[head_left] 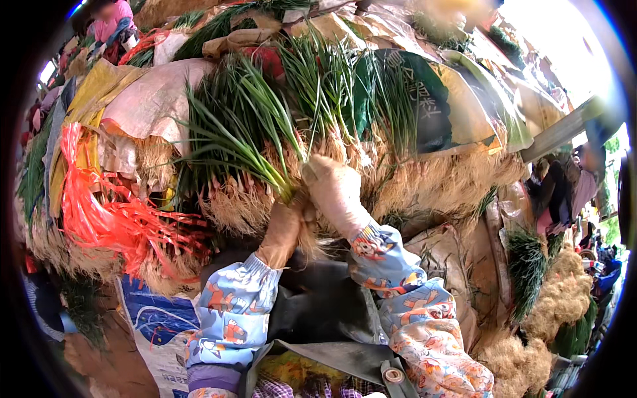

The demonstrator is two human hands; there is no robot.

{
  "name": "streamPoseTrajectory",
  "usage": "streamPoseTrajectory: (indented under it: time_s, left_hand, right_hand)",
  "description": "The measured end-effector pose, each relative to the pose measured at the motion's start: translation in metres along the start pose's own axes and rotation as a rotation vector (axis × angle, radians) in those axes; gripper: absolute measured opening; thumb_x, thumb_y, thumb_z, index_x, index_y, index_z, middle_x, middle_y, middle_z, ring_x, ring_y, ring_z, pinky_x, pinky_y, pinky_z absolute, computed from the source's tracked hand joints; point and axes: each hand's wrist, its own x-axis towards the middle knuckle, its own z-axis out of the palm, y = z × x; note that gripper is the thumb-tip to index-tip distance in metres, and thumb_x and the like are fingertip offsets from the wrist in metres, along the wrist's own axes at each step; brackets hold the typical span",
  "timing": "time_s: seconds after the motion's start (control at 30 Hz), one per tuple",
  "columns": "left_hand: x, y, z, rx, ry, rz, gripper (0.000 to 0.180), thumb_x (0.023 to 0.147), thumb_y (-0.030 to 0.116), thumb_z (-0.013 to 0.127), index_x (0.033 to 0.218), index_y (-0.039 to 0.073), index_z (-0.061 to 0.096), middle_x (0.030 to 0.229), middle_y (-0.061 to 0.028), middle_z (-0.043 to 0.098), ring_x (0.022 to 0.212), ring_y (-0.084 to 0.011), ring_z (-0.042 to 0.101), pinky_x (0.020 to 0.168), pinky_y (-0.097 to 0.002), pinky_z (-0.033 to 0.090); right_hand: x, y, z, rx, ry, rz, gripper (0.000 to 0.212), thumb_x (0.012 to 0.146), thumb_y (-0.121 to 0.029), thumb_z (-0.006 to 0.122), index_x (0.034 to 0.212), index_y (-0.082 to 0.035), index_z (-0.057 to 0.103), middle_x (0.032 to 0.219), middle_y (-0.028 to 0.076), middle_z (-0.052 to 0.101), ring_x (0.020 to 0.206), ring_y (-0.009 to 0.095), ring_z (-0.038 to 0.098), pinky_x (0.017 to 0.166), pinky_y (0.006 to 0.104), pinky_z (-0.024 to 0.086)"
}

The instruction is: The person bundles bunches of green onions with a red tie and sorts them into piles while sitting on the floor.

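Observation:
A small bunch of green onions [269, 162], with long leaves fanning up and to the left, is gripped near its base in my left hand [282, 229]. My right hand [335, 192] is closed beside it, pressed against the stems, and its fingertips are hidden. A thin stem runs into the top of that fist. Pale stringy roots [309, 244] hang down between both hands. Right behind my hands, more green onions [318, 86] lie in a thick row, leaves away from me and roots [242, 205] toward me.
Red plastic strips [109, 205] drape over the pile at left. Pink sheeting [156, 99] and a dark green printed sack [415, 99] cover parts of the heap. A blue and white sack [156, 325] lies lower left. Rooted bundles [557, 298] stand at right. Another person [113, 23] is at far left.

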Motion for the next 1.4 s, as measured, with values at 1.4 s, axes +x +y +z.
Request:
streamPoseTrajectory:
  time_s: [1.4]
  left_hand:
    - [-0.018, 0.011, -0.031, -0.267, -0.001, 0.091, 0.023, 0.089, 0.017, 0.05, 0.1, -0.001, 0.059, 0.047, 0.0045, 0.04, 0.04, -0.0049, 0.037, 0.039, -0.0192, 0.033]
  right_hand:
    - [0.067, 0.1, -0.056, 0.191, -0.152, -0.095, 0.009, 0.08, -0.019, 0.059, 0.084, -0.012, 0.063, 0.07, 0.001, 0.06, 0.054, 0.009, 0.053, 0.046, 0.0219, 0.046]
